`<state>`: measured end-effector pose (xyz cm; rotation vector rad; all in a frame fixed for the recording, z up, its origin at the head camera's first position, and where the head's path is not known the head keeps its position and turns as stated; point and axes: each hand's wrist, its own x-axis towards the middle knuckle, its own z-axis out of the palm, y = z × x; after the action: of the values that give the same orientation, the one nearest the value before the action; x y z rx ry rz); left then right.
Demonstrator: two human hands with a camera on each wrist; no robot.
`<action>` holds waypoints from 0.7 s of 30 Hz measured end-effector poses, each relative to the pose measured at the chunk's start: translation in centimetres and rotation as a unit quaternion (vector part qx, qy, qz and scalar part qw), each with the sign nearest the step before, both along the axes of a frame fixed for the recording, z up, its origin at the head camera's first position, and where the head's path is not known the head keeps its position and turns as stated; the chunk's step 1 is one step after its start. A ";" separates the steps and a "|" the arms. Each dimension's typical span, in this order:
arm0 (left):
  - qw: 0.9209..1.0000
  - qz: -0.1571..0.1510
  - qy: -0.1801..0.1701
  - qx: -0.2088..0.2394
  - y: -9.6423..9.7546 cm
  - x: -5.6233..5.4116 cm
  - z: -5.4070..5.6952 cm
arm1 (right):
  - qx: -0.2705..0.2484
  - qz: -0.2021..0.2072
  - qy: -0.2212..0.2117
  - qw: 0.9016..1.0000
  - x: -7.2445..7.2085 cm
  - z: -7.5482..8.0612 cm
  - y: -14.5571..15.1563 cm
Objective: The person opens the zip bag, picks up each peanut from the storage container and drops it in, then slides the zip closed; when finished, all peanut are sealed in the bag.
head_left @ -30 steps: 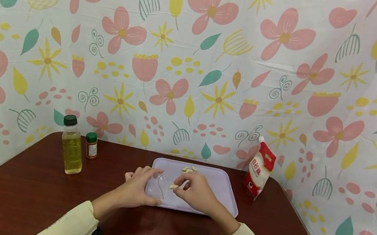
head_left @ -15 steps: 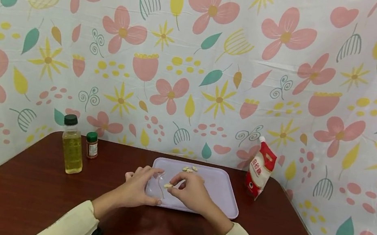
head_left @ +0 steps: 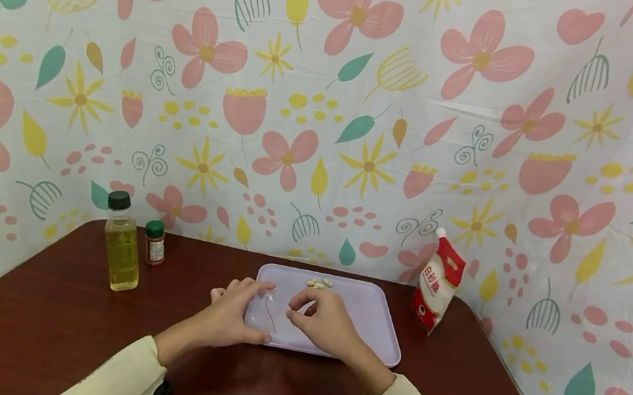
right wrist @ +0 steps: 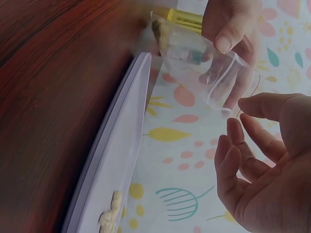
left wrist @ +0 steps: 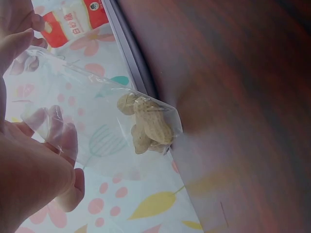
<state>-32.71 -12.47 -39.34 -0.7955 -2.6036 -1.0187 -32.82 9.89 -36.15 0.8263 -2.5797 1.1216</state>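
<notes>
My left hand [head_left: 232, 314] grips a clear zip bag [left wrist: 104, 114] by its upper part, thumb on one side and fingers on the other. Several unshelled peanuts [left wrist: 155, 121] lie in the bag's bottom corner, close to the edge of the lilac tray [head_left: 374, 321]. Right at the bag's mouth is my right hand [right wrist: 272, 155], its thumb and index fingertips close together with nothing between them and the other fingers loosely bent. A few more peanuts [head_left: 319, 284] lie toward the back of the tray; one peanut [right wrist: 111, 213] also shows in the right wrist view.
A bottle of yellow oil [head_left: 122, 253] and a small green-capped jar [head_left: 155, 244] stand on the left of the brown table [head_left: 236, 392]. To the right of the tray is a red and white bag [head_left: 438, 286]. Patterned cloth hangs behind the table.
My right hand moved left to the bag's mouth with a pinched peanut, which has since left its fingertips, and the hand has drawn back slightly right. The left hand has kept its place.
</notes>
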 end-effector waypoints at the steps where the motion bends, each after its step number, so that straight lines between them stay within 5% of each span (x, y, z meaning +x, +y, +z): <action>1: 1.000 0.000 0.000 -0.001 0.0 0.0 0.0 | -0.001 -0.003 -0.002 1.000 0.0 0.0 0.1; 15: 1.000 0.003 -0.004 -0.005 0.0 0.0 0.0 | -0.004 -0.028 -0.011 1.000 -2.4 -1.4 2.4; 21: 1.000 0.005 -0.001 -0.004 0.0 0.0 0.0 | -0.010 -0.034 -0.045 0.998 -3.5 -2.2 3.4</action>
<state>-32.71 -12.48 -39.38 -0.7843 -2.6112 -1.0076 -36.35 13.28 -38.31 0.6915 -2.6430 1.1898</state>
